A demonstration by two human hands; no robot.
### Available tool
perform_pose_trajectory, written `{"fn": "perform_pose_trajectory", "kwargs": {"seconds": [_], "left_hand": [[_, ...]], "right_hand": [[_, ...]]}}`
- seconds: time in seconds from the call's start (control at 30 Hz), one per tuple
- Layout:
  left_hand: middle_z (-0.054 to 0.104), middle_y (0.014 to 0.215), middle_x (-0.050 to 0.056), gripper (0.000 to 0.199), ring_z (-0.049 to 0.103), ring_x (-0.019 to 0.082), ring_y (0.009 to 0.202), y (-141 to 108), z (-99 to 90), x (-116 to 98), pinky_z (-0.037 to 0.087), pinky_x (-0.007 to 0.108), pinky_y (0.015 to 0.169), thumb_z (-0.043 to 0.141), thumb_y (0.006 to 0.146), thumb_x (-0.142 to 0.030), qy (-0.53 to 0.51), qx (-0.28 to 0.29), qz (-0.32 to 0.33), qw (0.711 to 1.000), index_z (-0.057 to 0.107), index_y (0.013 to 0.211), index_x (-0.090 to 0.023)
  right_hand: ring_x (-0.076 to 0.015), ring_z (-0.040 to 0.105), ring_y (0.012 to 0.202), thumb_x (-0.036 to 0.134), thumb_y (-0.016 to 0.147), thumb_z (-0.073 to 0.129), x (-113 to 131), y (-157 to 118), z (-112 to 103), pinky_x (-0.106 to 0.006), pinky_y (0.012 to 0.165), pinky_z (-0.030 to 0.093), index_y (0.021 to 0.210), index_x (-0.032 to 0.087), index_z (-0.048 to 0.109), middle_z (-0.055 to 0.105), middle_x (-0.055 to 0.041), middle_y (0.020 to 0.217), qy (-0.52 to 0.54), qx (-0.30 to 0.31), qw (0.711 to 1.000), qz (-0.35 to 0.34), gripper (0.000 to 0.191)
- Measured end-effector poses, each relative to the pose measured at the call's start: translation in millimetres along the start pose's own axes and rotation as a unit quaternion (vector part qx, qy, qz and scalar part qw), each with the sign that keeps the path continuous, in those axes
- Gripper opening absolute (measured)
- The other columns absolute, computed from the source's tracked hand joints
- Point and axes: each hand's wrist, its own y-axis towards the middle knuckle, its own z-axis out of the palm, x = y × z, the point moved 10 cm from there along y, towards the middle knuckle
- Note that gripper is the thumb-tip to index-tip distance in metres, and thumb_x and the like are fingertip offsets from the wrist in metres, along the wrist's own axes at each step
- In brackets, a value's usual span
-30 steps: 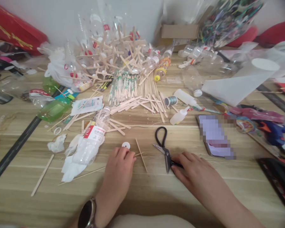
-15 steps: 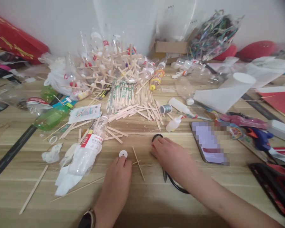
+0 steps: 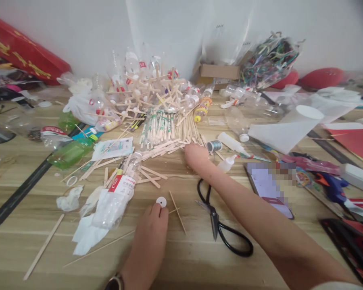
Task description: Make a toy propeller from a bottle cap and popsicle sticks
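At near centre, a white disc [image 3: 161,201] is being touched by the left hand [image 3: 151,229], its fingers bent and bunched; any grip cannot be told. Farther away, loose wooden sticks [image 3: 163,150] are being partly covered by the right hand [image 3: 197,157]; finger opening and hold cannot be told. Scissors [image 3: 214,223] are being flanked by its forearm [image 3: 242,205].

At twelve o'clock I face a pale wall [image 3: 78,32] beyond the wood-grained table [image 3: 196,264], whose dark strip [image 3: 18,196] slants at eight o'clock.
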Motion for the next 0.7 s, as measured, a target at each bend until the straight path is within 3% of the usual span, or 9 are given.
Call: {"fn": "perform_pose_trajectory", "kwargs": {"seconds": [0.17, 0.23, 0.3, 0.43, 0.57, 0.7], "left_hand": [[0.067, 0.088, 0.011, 0.027, 0.065, 0.026, 0.079, 2, -8.9, 12, 0.054, 0.039, 0.071, 0.045, 0.088, 0.003, 0.009, -0.027, -0.034, 0.999, 0.066, 0.098, -0.01], [0.066, 0.09, 0.011, 0.024, 0.064, 0.026, 0.081, 0, -14.3, 11, 0.054, 0.04, 0.072, 0.045, 0.091, -0.002, 0.007, -0.036, -0.035, 0.999, 0.065, 0.1, -0.011], [0.066, 0.091, 0.01, 0.021, 0.063, 0.025, 0.082, -4, -19.6, 5, 0.053, 0.04, 0.074, 0.046, 0.093, -0.006, 0.0, -0.041, -0.019, 0.999, 0.065, 0.097, -0.014], [0.067, 0.087, 0.007, 0.023, 0.063, 0.025, 0.08, -7, -23.7, -35, 0.054, 0.04, 0.072, 0.047, 0.092, -0.004, -0.011, -0.031, 0.098, 0.995, 0.066, 0.089, -0.016], [0.064, 0.124, 0.012, 0.032, 0.06, 0.026, 0.111, -3, -20.3, -87, 0.051, 0.037, 0.091, 0.051, 0.093, -0.009, -0.019, -0.035, 0.234, 0.972, 0.057, 0.124, -0.014], [0.062, 0.129, 0.014, 0.031, 0.054, 0.03, 0.124, 3, -12.2, -123, 0.043, 0.045, 0.103, 0.043, 0.099, -0.022, -0.014, -0.055, 0.307, 0.95, 0.055, 0.128, -0.019]], "right_hand": [[-0.0209, 0.063, 0.1, 0.034, 0.094, 0.058, -1, -32, -21, -0.042, 0.085, 0.053, 0.117, 0.017, 0.06, 0.062, -0.0077, 0.118, 0.032, -0.049, 0.997, -0.047, 0.028], [-0.0173, 0.063, 0.096, 0.026, 0.097, 0.053, 0, -57, -25, -0.032, 0.084, 0.05, 0.103, 0.016, 0.066, 0.067, -0.0059, 0.103, 0.054, -0.049, 0.994, -0.085, 0.017], [-0.0149, 0.064, 0.09, 0.018, 0.096, 0.051, -3, -81, -22, -0.025, 0.08, 0.047, 0.095, 0.017, 0.069, 0.069, -0.0052, 0.093, 0.065, -0.043, 0.991, -0.109, 0.018], [-0.0215, 0.065, 0.085, 0.013, 0.094, 0.05, -19, -113, -9, -0.03, 0.074, 0.043, 0.086, 0.014, 0.069, 0.07, -0.009, 0.086, 0.045, -0.044, 0.992, -0.112, 0.02], [-0.0238, 0.064, 0.087, 0.011, 0.095, 0.045, -28, -124, -2, -0.031, 0.075, 0.042, 0.087, 0.013, 0.067, 0.069, -0.0108, 0.088, 0.017, -0.05, 0.992, -0.118, 0.023], [-0.0226, 0.064, 0.085, 0.009, 0.092, 0.05, -21, -126, -3, -0.03, 0.072, 0.042, 0.085, 0.015, 0.065, 0.069, -0.0081, 0.086, -0.002, -0.044, 0.988, -0.147, 0.018]]}}
